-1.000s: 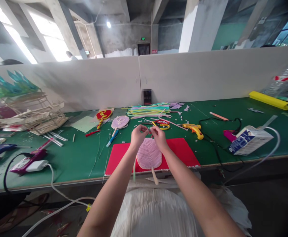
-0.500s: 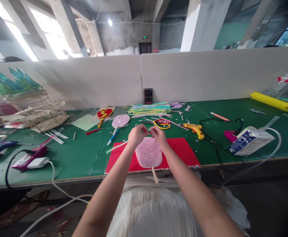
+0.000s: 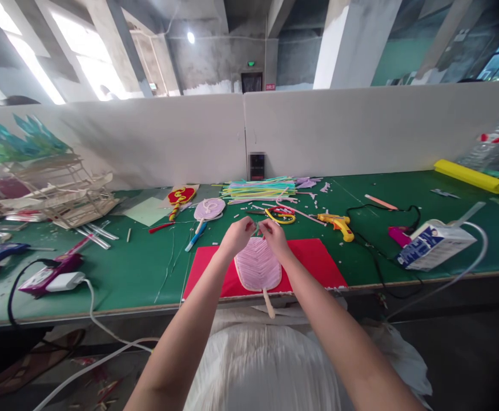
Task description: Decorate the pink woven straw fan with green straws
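Between the fingertips of the left hand and the right hand, a short thin piece is pinched, thumb against forefinger on each side, the other fingers curled in. It is too small to be sure of, but it looks like a cut length of straw. Just below the fingers lies the pink fan, a leaf-shaped panel of ribbed strips laid in a herringbone, matt and soft-looking. A flat pale stick juts from its near end over the table edge. The fan rests on a smooth red sheet on the green table. By my reading, the step in hand is readying that bit over the fan's far tip. The next move calls for a fine, steady pinch and careful lining-up with the ribs. Beyond the fingers sit yellow-handled scissors and a bundle of thin pastel straws. To the right of the fingers, well apart, lies a yellow glue gun.
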`<state>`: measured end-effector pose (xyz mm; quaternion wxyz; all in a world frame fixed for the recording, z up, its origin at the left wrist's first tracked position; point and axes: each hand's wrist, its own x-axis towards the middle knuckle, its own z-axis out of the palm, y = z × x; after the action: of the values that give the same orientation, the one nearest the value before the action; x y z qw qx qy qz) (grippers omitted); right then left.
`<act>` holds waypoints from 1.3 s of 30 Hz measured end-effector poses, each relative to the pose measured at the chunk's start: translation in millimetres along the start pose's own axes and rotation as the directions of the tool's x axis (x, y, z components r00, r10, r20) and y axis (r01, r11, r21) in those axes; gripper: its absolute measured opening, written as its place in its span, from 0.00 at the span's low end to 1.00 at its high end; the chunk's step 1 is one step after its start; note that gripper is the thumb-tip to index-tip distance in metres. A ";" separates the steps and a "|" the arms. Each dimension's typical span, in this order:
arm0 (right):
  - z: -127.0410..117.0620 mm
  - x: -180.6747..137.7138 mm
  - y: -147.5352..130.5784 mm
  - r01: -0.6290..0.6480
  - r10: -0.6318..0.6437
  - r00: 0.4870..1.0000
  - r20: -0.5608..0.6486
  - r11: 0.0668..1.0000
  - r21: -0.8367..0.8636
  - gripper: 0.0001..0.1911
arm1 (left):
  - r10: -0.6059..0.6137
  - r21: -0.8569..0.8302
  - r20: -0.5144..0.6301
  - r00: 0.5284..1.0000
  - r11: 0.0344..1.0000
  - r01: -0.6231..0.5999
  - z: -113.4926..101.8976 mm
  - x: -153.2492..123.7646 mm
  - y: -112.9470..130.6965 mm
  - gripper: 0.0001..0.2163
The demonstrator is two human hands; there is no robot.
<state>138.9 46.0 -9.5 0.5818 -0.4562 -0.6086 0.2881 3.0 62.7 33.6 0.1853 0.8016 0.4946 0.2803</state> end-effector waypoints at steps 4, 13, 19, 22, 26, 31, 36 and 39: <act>0.7 -0.3 4.0 0.024 -0.024 1.000 0.019 1.000 -0.011 0.15 | -0.005 0.017 -0.016 1.000 1.000 0.005 5.4 -2.3 2.2 0.08; 0.4 -1.2 3.3 0.006 -0.009 0.997 0.076 0.999 0.038 0.16 | 0.131 0.340 0.066 0.989 0.929 -0.146 -3.2 -2.7 10.1 0.09; 1.6 0.4 5.1 -0.030 0.020 0.997 0.081 0.992 0.127 0.16 | 0.167 0.215 0.036 0.985 0.961 -0.171 -7.0 -3.7 6.5 0.09; 2.2 -0.1 6.6 -0.029 0.020 0.996 0.088 0.994 0.104 0.17 | 0.082 0.064 0.048 0.995 0.994 -0.085 -4.2 -3.4 1.0 0.10; 2.8 -1.5 7.9 -0.025 0.018 0.995 0.098 0.998 0.061 0.17 | 0.040 0.037 0.054 0.998 0.998 -0.042 -2.3 -3.8 -1.8 0.08; 4.5 -2.0 9.8 -0.030 0.022 0.994 0.111 0.997 0.067 0.16 | 0.023 0.107 0.026 0.999 0.994 -0.026 -0.7 -5.6 0.3 0.09; 6.3 -1.8 10.4 -0.052 0.036 0.992 0.120 0.989 0.139 0.16 | 0.060 0.237 0.003 0.998 0.970 -0.059 -0.1 -5.3 2.9 0.09; 6.0 -2.4 6.8 -0.078 0.055 0.991 0.121 0.979 0.191 0.17 | 0.078 0.271 -0.017 0.997 0.960 -0.071 -0.3 -6.6 5.7 0.09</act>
<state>134.3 47.8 -17.5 0.5778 -0.3999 -0.5942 0.3915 4.4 54.3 35.4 0.0568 0.8335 0.5001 0.2278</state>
